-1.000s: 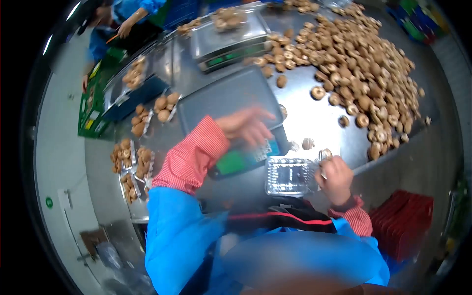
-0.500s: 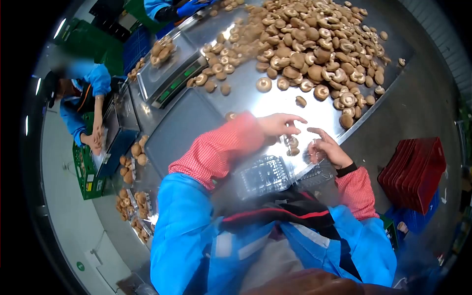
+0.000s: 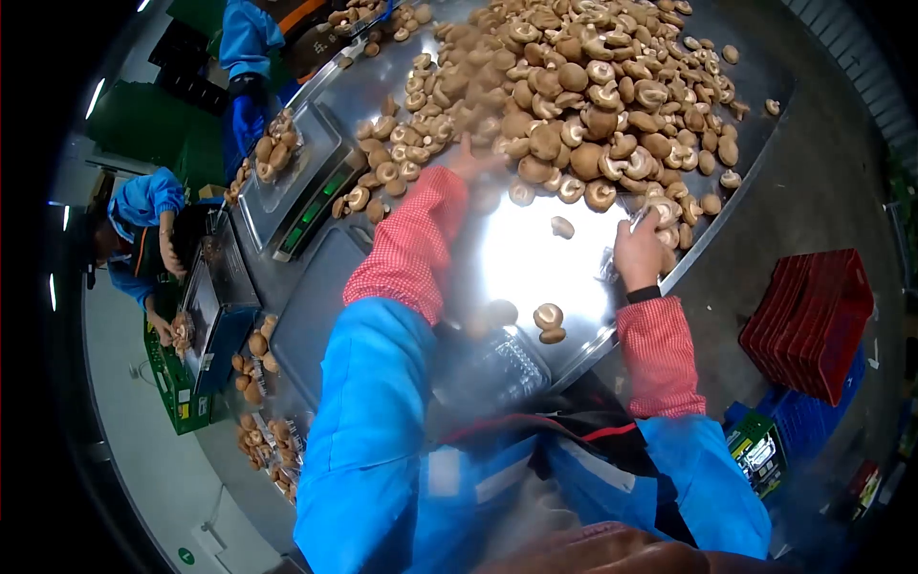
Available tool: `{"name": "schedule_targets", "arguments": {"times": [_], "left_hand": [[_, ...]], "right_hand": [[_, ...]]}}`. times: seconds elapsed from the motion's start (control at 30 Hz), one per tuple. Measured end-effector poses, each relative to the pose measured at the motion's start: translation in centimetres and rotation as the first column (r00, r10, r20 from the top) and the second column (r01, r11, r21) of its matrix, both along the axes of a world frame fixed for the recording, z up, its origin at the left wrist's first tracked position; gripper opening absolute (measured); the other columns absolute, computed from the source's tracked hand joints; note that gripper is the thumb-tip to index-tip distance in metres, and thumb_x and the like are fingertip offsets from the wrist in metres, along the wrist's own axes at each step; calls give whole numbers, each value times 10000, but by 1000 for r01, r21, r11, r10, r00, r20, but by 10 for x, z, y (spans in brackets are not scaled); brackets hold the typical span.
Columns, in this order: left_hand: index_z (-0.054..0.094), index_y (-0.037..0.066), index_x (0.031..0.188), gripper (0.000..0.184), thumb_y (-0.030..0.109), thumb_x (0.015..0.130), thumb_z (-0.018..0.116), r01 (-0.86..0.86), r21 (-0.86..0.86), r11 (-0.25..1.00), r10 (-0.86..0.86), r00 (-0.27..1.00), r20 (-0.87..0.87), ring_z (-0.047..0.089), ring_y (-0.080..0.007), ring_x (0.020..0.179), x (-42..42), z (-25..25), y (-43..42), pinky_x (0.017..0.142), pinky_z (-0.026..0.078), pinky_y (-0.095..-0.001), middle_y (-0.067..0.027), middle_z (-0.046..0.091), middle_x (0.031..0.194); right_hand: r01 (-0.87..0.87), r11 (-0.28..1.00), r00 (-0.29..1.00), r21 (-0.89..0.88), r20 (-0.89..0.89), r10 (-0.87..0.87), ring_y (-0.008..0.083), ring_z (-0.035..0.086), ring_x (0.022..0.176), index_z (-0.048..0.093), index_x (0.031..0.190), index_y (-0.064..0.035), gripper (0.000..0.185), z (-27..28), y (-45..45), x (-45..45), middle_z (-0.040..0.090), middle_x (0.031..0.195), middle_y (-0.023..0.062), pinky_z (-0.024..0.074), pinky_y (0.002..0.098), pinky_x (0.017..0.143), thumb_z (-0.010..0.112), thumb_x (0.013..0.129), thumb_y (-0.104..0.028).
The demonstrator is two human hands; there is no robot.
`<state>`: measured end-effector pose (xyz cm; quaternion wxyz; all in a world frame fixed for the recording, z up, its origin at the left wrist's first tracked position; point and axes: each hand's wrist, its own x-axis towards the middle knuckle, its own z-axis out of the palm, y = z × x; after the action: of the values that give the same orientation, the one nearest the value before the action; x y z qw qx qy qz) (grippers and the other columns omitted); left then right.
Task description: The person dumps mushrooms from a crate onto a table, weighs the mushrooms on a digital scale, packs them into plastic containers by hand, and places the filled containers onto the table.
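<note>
A large heap of brown shiitake mushrooms covers the far part of the steel table. My left hand, slightly blurred, reaches the heap's near edge with its fingers apart. At the heap's near right edge, my right hand is closed on what looks like a clear plastic container, mostly washed out by glare. Its fingertips are close to the mushrooms there. One loose mushroom lies between my hands. Nearer me, two mushrooms sit together beside clear plastic trays.
A scale with mushrooms on it stands at the left, near a grey tray. Packed mushrooms lie lower left. Another person works at the far left; a blue sleeve shows above. Red crates are stacked at right.
My hands have moved apart and forward to the heap, the left to its near left edge and the right to its near right edge. Two mushrooms now show uncovered on the table.
</note>
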<state>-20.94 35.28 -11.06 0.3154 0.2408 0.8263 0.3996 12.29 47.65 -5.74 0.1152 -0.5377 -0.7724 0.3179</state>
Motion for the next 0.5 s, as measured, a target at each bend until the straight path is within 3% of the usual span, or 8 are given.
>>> {"name": "schedule_targets", "arguments": {"times": [0.13, 0.17, 0.23, 0.3, 0.37, 0.4, 0.47, 0.5], "left_hand": [[39, 92, 1495, 1096, 64, 712, 804, 51, 392, 918, -164, 952, 260, 461, -313, 1252, 63, 39, 4, 1014, 435, -457, -195, 407, 1378], [42, 101, 1494, 1079, 27, 719, 788, 107, 458, 882, -235, 944, 232, 465, -317, 1247, 67, 25, 4, 1008, 438, -469, -191, 410, 1372], [44, 113, 1495, 1081, -14, 714, 780, 223, 485, 846, -296, 952, 78, 453, -316, 1258, 90, 31, 4, 1015, 430, -487, -172, 411, 1378], [104, 117, 1494, 1077, 50, 687, 815, 96, 489, 867, -247, 935, 254, 435, -312, 1283, 123, 53, 0, 1031, 417, -459, -172, 423, 1377], [186, 114, 1480, 1062, 134, 651, 850, 177, 371, 912, -219, 973, 73, 438, -325, 1288, 144, 43, 4, 1043, 405, -429, -189, 436, 1370], [237, 110, 1467, 1052, 186, 627, 868, 278, 216, 936, -239, 952, -192, 450, -340, 1280, 155, 25, 7, 1047, 400, -413, -205, 444, 1363], [298, 104, 1433, 1010, 248, 614, 872, 97, 193, 976, -59, 979, -195, 444, -392, 1240, 194, 47, 11, 1055, 375, -451, -233, 432, 1346], [306, 105, 1429, 1001, 248, 615, 870, 146, 192, 970, -69, 931, -359, 404, -404, 1257, 206, 50, 14, 1065, 353, -469, -234, 401, 1366]], "right_hand": [[-46, 998, 987, -47, -154, 39, 508, 584, 956, 254, 1351, 54, 611, -5, 3, -33, 601, 1012, 360, 444, 514, 879, 453, 885, -288], [-36, 999, 974, -39, -225, 26, 500, 577, 991, 259, 1347, 47, 603, -14, 7, -38, 580, 1055, 370, 440, 505, 897, 452, 884, -288], [-59, 997, 968, -45, -247, 46, 496, 574, 1003, 262, 1346, 39, 597, -13, 10, -43, 575, 1073, 366, 433, 500, 910, 451, 884, -288], [-85, 986, 973, -143, -226, 51, 488, 564, 1035, 268, 1347, 19, 582, -3, 9, -41, 567, 1108, 357, 418, 494, 927, 447, 886, -288], [-111, 985, 946, -131, -317, 65, 489, 555, 1049, 266, 1353, 18, 590, -10, 10, -37, 565, 1115, 354, 413, 491, 933, 447, 886, -295], [-125, 985, 930, -123, -361, 73, 489, 551, 1057, 264, 1356, 17, 594, -16, 12, -33, 564, 1119, 353, 410, 489, 936, 447, 887, -298], [-155, 982, 822, -106, -565, 69, 433, 571, 1057, 226, 1407, 8, 646, -44, 18, -25, 581, 1153, 279, 413, 446, 947, 474, 882, -276], [-161, 979, 797, -122, -601, 56, 380, 583, 1036, 178, 1439, -1, 674, -66, 22, -21, 575, 1165, 244, 434, 416, 925, 474, 891, -260]]}}
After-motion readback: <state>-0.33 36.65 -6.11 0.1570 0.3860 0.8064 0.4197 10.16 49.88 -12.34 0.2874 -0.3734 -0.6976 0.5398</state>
